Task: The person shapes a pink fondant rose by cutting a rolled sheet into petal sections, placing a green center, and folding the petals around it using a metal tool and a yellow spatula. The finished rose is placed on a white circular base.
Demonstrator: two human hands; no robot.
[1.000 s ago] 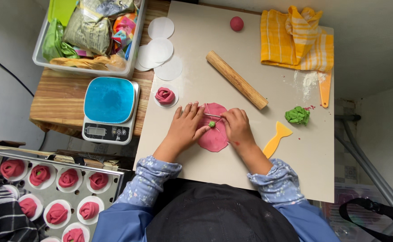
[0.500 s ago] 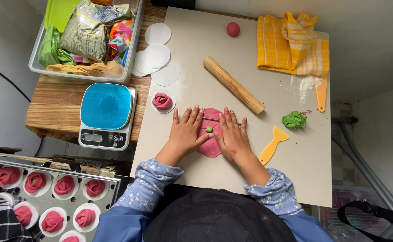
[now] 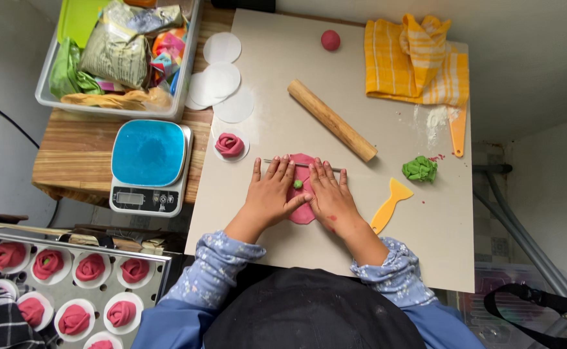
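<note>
Both my hands lie flat on a strip of flattened pink dough [image 3: 302,213] on the beige work board [image 3: 361,252]. My left hand [image 3: 270,194] covers the dough's left side, my right hand [image 3: 332,197] its right side. A small green dough ball [image 3: 298,184] sits on the pink dough between my thumbs. A thin metal stick [image 3: 299,164] lies across the dough just beyond my fingertips. A finished pink dough rose [image 3: 230,145] rests on a white paper round to the left.
A wooden rolling pin [image 3: 332,120], green dough lump [image 3: 420,169], yellow scraper [image 3: 390,203], pink dough ball [image 3: 330,40] and yellow cloth [image 3: 416,61] share the board. A blue kitchen scale [image 3: 148,165], a bin of bags [image 3: 118,52] and a tray of pink roses [image 3: 70,291] stand at left.
My hands have flattened out and spread over the pink dough, fingers now stretched forward. The view shifted slightly; the other things stay where they were.
</note>
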